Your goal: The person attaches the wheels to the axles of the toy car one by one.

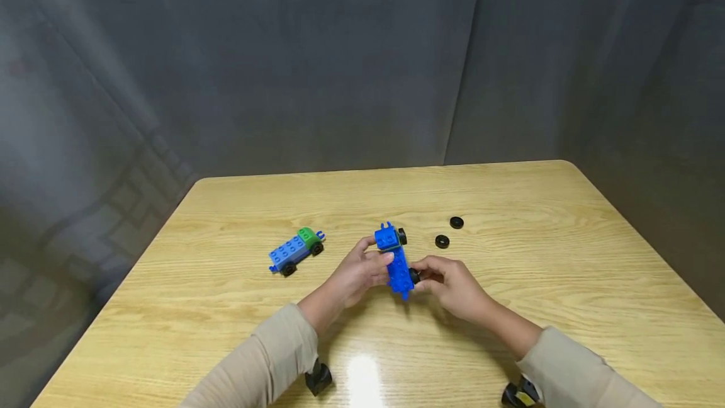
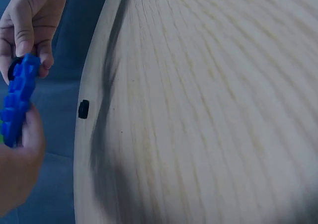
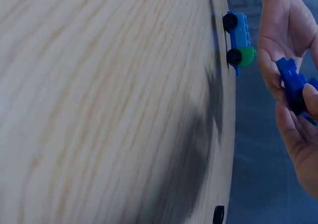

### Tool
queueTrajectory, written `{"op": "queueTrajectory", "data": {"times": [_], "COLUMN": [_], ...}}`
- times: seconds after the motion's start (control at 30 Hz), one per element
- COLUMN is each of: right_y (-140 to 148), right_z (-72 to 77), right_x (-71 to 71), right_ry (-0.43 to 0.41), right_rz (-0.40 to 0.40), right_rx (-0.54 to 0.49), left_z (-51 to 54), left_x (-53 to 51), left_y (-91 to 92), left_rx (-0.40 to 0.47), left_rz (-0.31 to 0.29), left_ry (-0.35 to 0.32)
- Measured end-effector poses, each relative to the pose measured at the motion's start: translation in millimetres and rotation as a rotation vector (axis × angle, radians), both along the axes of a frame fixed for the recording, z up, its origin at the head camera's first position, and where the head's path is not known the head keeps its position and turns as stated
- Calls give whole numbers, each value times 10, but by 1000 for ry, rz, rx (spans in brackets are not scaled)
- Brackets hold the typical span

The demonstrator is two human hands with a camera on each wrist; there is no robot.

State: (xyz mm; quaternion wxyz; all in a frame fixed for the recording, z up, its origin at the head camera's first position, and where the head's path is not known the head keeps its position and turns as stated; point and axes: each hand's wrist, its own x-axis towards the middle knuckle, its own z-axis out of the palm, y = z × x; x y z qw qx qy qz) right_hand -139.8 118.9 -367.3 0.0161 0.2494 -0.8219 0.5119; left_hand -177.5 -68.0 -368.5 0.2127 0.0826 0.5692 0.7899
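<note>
A dark blue toy brick car is held above the table by my left hand, its thumb lying across the studs. One black wheel sits on the car's far right side. At its near right side, my right hand pinches another black wheel between thumb and fingers. In the head view that wheel touches or nearly touches the car; whether it is fitted I cannot tell. The left wrist view shows the blue car edge-on between both hands. Its left side is hidden.
Two loose black wheels lie on the wooden table, right of the car and beyond the right hand. To the left stands a second toy car, light blue with a green front and black wheels. A grey curtain hangs behind the table.
</note>
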Motion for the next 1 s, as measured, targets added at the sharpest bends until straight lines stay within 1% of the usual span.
{"op": "queueTrajectory", "data": {"times": [0.13, 0.27, 0.33, 0.5, 0.77, 0.87, 1.0], "right_y": [51, 81, 92, 133, 184, 194, 193], "right_z": [-2, 3, 3, 2, 12, 20, 38], "right_x": [8, 10, 0, -36, -106, -133, -177], "right_ry": [-30, -66, -88, -161, -266, -282, -277], "right_rz": [29, 61, 73, 65, 16, 1, -24], "right_rx": [13, 7, -4, -56, -153, -169, -156], "left_z": [0, -8, -16, -27, -33, -26, -21], "left_x": [-7, -6, -6, -10, -21, -15, 1], "left_y": [-20, -30, -34, -54, -100, -117, -136], "left_rx": [26, 2, 9, 52, 58, 39, 15], "left_rz": [22, 15, 17, 28, -46, -70, -117], "left_ry": [-26, -50, -54, -51, -43, -47, -54]}}
